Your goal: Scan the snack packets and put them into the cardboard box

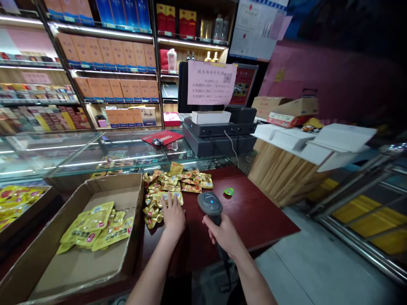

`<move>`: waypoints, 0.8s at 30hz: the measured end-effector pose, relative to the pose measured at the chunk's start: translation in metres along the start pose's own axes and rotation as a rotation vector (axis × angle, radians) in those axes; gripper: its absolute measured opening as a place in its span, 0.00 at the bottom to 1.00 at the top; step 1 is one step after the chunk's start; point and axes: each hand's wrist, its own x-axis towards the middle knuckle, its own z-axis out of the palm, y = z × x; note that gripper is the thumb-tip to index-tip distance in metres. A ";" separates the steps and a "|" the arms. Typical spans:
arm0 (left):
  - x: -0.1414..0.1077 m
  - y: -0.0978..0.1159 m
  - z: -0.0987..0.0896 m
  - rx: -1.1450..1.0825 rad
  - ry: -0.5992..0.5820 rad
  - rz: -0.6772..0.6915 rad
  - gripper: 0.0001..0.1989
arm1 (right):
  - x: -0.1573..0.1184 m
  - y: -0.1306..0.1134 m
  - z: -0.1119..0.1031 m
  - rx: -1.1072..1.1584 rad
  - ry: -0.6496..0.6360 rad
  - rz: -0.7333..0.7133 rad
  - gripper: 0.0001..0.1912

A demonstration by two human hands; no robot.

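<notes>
- A dark red counter [257,212] runs away from the person, with a glass display case [73,159] at its far end.
- At left, an open cardboard box [132,224] holds yellow snack packets [98,226].
- A loose pile of gold snack packets [178,180] lies on the counter, just right of the box.
- The right hand [222,235] closes its grip around a black handheld barcode scanner [210,204], just right of the pile.
- The left hand [173,216] rests with its grip spread, fingers [174,199] on the pile's near edge.
- A small green piece [228,191] lies beyond the scanner.
</notes>
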 end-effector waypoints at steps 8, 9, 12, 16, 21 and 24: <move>0.002 0.014 -0.006 -0.049 0.015 0.123 0.24 | -0.003 -0.002 -0.002 0.009 0.009 0.023 0.17; 0.000 0.017 -0.006 -0.064 0.015 0.138 0.24 | -0.003 -0.003 -0.002 0.012 0.007 0.024 0.17; -0.006 0.032 -0.005 -0.115 0.002 0.208 0.23 | -0.003 -0.002 -0.004 0.026 0.004 0.018 0.18; -0.011 0.048 -0.001 -0.261 -0.020 0.333 0.21 | -0.003 -0.001 -0.010 0.045 0.011 0.000 0.17; 0.010 0.033 0.001 -0.362 0.132 0.092 0.26 | -0.006 -0.002 -0.017 0.041 0.038 0.035 0.17; 0.027 0.016 0.005 -0.320 0.105 -0.052 0.35 | -0.007 -0.002 -0.017 0.041 0.043 0.045 0.17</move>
